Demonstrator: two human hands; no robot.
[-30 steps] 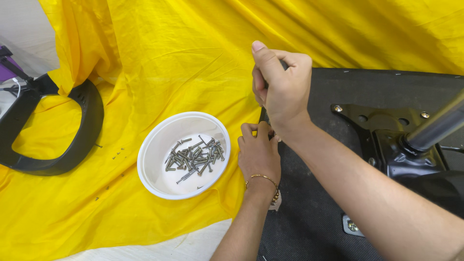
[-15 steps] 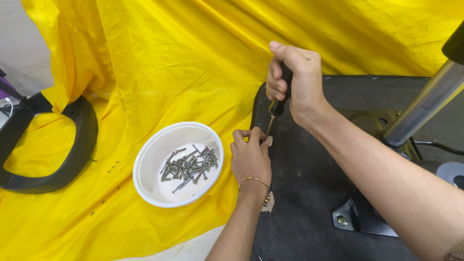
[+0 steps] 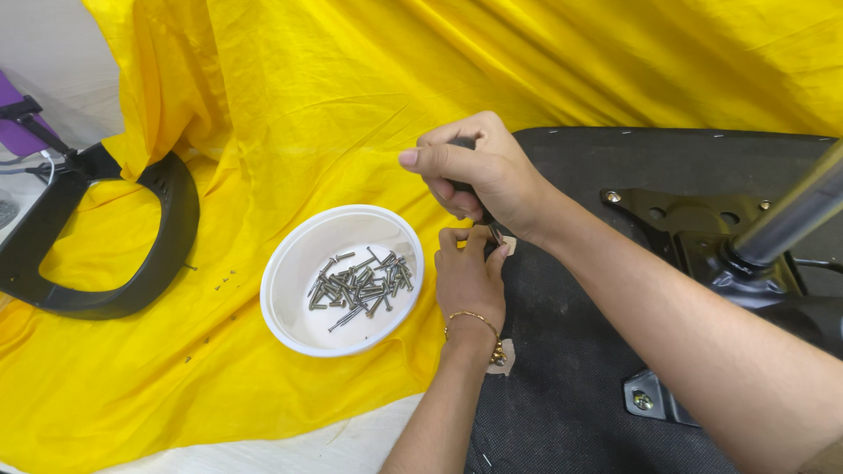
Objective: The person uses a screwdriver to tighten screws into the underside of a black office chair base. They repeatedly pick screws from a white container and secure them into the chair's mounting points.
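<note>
Head view: the right hand (image 3: 479, 171) is wrapped in a fist around the dark handle of a screwdriver (image 3: 474, 204), thumb stretched out along the top. The tool stands nearly upright with a slight lean; its long axis runs from the fist down and a little to the right, and the tip points down at the left edge of the black chair-seat underside (image 3: 597, 351). Most of the handle is hidden in the palm and only a short piece of shank shows.

The left hand (image 3: 470, 276) sits just below, fingertips pressed together around the shank where it meets the seat. Whether a screw is pinched there cannot be told.

The screwdriver looks stiff and light, unlikely to slip in a full fist; the handle is the place to hold it, with the tip steadied low as here.

Just left of the hands, a white round bowl (image 3: 294, 263) holds a heap of small metal screws (image 3: 360, 285), light and easily scattered, lying every way. It rests on yellow cloth (image 3: 307, 96). Farther left lies a black chair armrest (image 3: 132, 254). At right, a metal mounting plate (image 3: 685, 215) and gas-lift column (image 3: 790, 215) rise from the seat.
</note>
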